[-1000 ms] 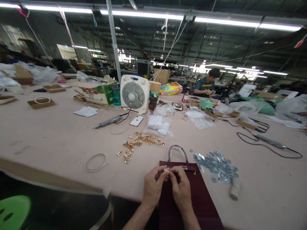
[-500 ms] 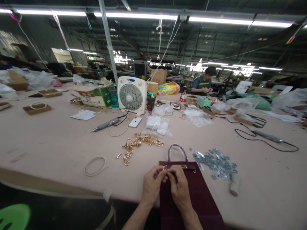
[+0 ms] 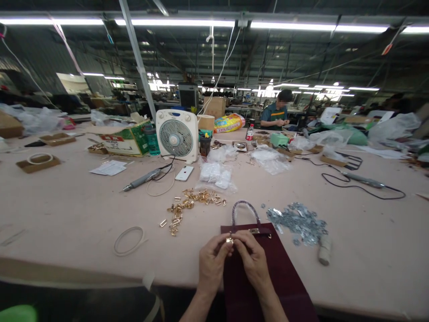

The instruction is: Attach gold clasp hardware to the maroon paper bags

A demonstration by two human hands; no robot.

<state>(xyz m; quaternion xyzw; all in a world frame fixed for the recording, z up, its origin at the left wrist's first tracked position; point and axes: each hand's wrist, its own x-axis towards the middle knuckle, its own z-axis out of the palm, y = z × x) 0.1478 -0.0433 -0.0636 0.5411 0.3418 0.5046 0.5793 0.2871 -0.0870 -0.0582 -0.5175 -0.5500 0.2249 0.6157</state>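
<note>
Fingertips of my left hand and my right hand meet around a small gold metal fitting, both hands pinched closed on it. Its exact shape is partly covered by the fingers. Beneath them a dark maroon handbag lies on the table, its wrapped handle pointing away from me. A gold clasp plate shows near the bag's top edge. Beyond my hands to the left are scattered gold fittings. To the right of the bag lies a heap of flat silver metal plates.
A white roll-shaped piece stands by the silver heap. Left lies a coiled pale strip. Farther back are an electric screwdriver, a phone, a box fan and plastic bags. A co-worker sits across the table.
The view has turned slightly to the right. Between my fingertips the gold fitting has turned and now shows a brighter, broader face; both hands keep their pinch.
</note>
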